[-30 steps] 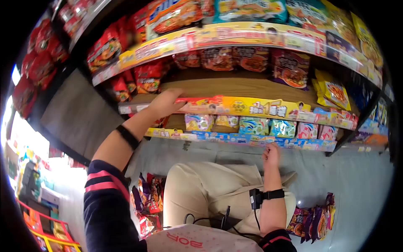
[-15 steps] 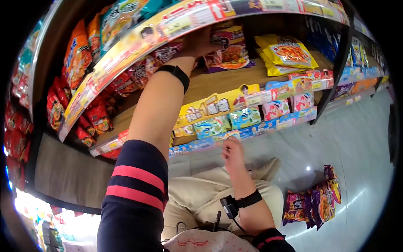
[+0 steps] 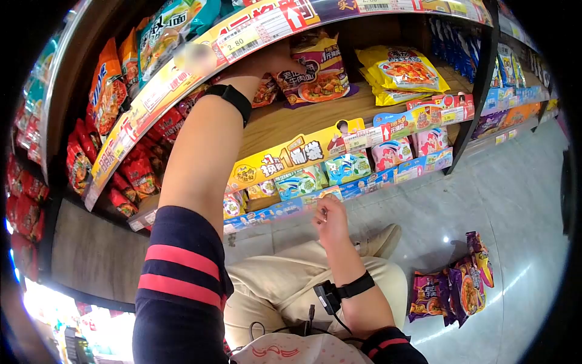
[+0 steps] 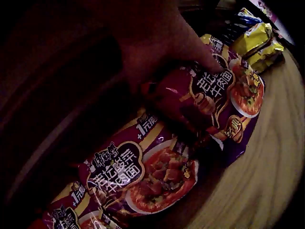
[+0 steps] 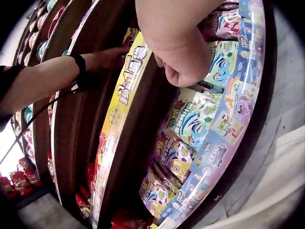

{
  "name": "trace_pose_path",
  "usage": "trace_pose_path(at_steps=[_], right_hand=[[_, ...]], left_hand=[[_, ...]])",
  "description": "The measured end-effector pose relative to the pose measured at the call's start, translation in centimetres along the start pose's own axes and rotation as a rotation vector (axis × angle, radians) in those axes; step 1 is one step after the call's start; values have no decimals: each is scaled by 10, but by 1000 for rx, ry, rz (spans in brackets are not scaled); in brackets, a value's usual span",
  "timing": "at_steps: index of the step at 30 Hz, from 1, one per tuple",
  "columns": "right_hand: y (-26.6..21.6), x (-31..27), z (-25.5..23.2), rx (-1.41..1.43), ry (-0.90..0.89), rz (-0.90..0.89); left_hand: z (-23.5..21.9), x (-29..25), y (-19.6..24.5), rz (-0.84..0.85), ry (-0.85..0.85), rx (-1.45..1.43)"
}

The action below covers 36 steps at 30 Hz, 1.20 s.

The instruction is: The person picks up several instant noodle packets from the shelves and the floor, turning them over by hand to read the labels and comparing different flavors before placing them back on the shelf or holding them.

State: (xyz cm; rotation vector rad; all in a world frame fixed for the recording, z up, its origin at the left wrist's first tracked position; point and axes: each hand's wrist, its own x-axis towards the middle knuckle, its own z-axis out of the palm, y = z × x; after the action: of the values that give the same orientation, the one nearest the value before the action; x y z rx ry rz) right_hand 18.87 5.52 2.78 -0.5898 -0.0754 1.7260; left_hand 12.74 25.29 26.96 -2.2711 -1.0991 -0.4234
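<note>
My left hand (image 3: pixel 270 59) reaches under the upper shelf, partly hidden by its price strip. In the left wrist view this hand (image 4: pixel 159 43) grips one end of a purple noodle pack (image 4: pixel 198 98), thumb across its front; the head view also shows the pack (image 3: pixel 318 79) on the wooden shelf. Another purple pack (image 4: pixel 138 179) lies beside it. My right hand (image 3: pixel 331 219) hangs loosely curled before the lower shelf, with nothing visible in it. In the right wrist view, the right hand (image 5: pixel 178 45) is above small colourful packets (image 5: pixel 195 117).
Yellow noodle packs (image 3: pixel 403 71) lie to the right on the same shelf. Red packs (image 3: pixel 142 173) stand at the left. Several purple packs (image 3: pixel 467 288) rest on the grey floor at the right. A dark upright (image 3: pixel 476 106) divides the shelves.
From the shelf's front edge, my left hand has moved in and back to the purple pack and taken hold of it. The head view has shifted; my right hand remains loosely curled.
</note>
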Motion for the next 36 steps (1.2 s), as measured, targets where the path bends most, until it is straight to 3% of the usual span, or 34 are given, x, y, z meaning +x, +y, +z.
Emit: trace_pose_path(at_steps=[2, 5, 7, 9, 10, 13, 16, 19, 22, 24, 25, 27, 28, 29, 31, 32, 33, 34, 36], right_hand=[[1, 2, -2, 7, 2, 0], [3, 5, -4, 6, 20, 3], [4, 7, -7, -6, 32, 3], [4, 10, -11, -28, 9, -53], [4, 11, -13, -31, 4, -53], [1, 14, -17, -42, 60, -43], [1, 16, -21, -59, 33, -48], [2, 15, -19, -88, -41, -86], [3, 8, -7, -165, -138, -227], [10, 8, -9, 37, -313, -293], [13, 15, -20, -300, -389, -338], [3, 7, -24, 283, -965, 216], [10, 15, -33, 172, -963, 66], [17, 7, -38, -54, -468, -17], [10, -12, -25, -115, -674, 54], [14, -11, -23, -129, -706, 144], [18, -12, -20, -266, -407, 203], [23, -8, -15, -364, -354, 195], [31, 2, -10, -487, -253, 183]], left_hand=[[3, 1, -5, -1, -98, 40], [20, -4, -13, 122, -1, -68], [27, -8, -11, 88, -12, -136], [20, -13, -2, -136, -340, -193], [15, -18, 4, -162, -351, -189], [-2, -43, 18, -159, -92, -90], [-40, -83, 44, -250, -121, -140], [-58, -124, 49, 124, 435, -158], [-86, -173, 66, -51, 438, -257], [-95, -214, 81, -326, 320, -572], [-89, -234, 87, -458, 243, -894], [-72, -272, 94, -730, 117, -1432], [-64, -290, 97, -872, 73, -1647], [-54, -309, 102, -883, 85, -1667], [-31, -341, 112, -1264, 86, -1934], [-20, -353, 116, -1275, 87, -1952], [-10, -365, 119, -1415, 199, -2022], [-1, -375, 121, -1560, 318, -2083], [15, -389, 110, -1571, 228, -2046]])
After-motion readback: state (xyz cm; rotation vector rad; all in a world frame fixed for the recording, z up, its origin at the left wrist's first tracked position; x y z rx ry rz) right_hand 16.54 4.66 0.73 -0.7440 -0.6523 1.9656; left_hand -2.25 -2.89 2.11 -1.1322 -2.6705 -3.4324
